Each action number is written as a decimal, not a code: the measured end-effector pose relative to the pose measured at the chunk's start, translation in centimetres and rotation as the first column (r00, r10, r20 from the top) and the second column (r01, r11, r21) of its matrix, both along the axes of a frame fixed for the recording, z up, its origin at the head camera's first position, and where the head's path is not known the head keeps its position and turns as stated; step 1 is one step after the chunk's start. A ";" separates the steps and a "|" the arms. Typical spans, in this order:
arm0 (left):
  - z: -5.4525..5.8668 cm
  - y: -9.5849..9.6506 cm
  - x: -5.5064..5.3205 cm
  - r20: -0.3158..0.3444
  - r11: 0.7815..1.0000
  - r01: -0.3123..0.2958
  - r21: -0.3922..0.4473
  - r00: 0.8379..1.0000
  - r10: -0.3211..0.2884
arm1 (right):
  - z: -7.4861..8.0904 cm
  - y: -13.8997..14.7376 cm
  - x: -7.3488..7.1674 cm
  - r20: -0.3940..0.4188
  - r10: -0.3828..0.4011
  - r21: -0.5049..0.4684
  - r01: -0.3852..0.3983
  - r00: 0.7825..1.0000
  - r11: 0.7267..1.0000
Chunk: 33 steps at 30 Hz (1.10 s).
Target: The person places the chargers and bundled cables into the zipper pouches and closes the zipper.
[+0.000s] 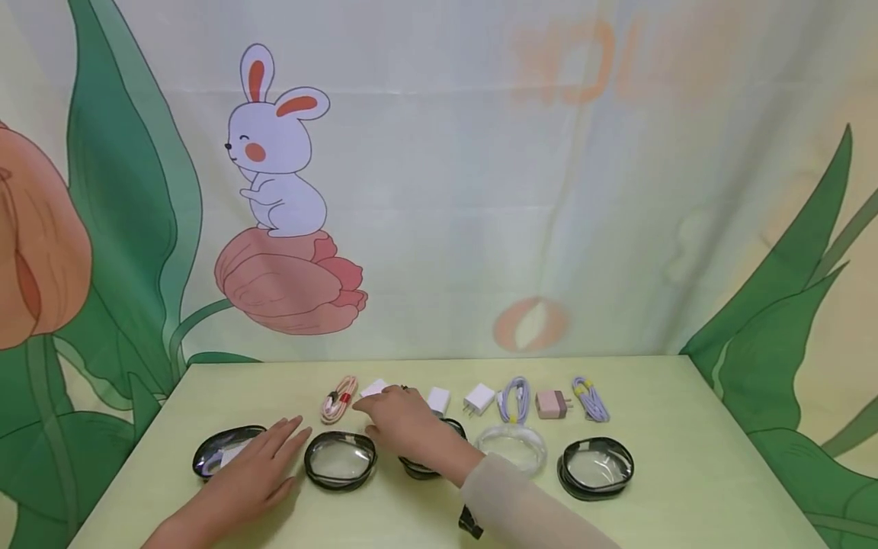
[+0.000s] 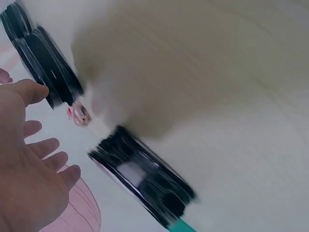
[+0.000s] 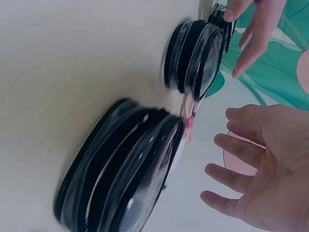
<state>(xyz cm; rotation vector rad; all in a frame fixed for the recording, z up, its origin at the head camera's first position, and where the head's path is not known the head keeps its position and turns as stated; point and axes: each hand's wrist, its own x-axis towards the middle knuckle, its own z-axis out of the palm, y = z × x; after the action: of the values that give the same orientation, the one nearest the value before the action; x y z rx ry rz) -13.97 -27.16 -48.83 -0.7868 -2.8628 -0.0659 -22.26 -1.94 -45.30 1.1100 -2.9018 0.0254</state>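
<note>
Cases (image 1: 341, 461) with clear tops are sitting in a row across the tabletop (image 1: 686, 457). The left hand (image 1: 257, 467), fingers extended and gripping nothing, is hovering by the leftmost case, partly hiding it. The right hand (image 1: 408, 427), its fingers relaxed and likewise holding nothing, is hanging near the white charger (image 1: 373, 387); whether it is touching it is hard to tell. A pink cable (image 1: 339, 399) is lying just left of that charger.

Round clear black-rimmed pouch (image 1: 216, 448) at far left, white piece (image 1: 232, 453) inside, looped pink cable (image 1: 335, 404), white block (image 1: 373, 387) beside it
</note>
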 end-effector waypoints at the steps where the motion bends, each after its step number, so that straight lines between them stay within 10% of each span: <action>1: 0.0 0.3 0.0 0.004 1.000 0.009 0.012 1.000 -0.009 | 0.0 0.4 0.0 0.003 0.000 0.002 0.000 1.000 1.000; 19: -0.1 3.1 -1.4 0.136 0.983 0.178 0.042 0.974 -0.182 | 0.2 4.2 -0.4 -0.013 -0.021 0.023 0.021 1.000 1.000; 33: -0.1 4.0 -1.4 0.200 0.998 -0.064 -0.019 0.978 0.067 | -0.2 3.7 -0.6 0.012 -0.005 -0.002 0.005 1.000 1.000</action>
<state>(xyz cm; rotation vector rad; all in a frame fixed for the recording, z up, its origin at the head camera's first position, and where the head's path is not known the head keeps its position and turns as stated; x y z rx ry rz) -15.41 -23.19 -48.95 -0.7251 -3.0793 -0.1264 -22.87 1.75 -45.49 1.1057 -2.9144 0.0349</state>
